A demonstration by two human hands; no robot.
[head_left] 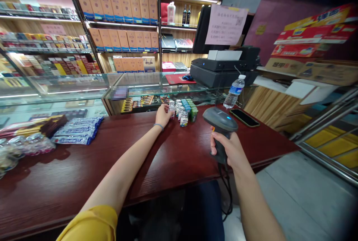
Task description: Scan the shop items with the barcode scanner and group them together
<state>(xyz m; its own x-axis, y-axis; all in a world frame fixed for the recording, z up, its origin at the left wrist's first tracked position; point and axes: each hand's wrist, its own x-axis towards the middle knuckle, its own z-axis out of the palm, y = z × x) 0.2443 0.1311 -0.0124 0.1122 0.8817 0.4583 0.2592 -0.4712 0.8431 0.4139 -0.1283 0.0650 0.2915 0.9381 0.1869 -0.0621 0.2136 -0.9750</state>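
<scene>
My right hand point(229, 149) grips the handle of a grey barcode scanner point(220, 121) held above the dark red counter point(173, 155), its cable hanging down past the edge. My left hand point(163, 115) reaches far across the counter and closes its fingers on a small clear bottle point(171, 107). That bottle is at the left edge of a cluster of small bottles and green-capped containers point(185, 112).
A water bottle point(234, 92) and a black phone point(244, 117) lie right of the cluster. Blue and brown packets point(75, 129) and wrapped items point(25, 145) sit at the counter's left. Behind are glass display cases point(84, 92), a printer point(223, 67) and stocked shelves point(117, 13).
</scene>
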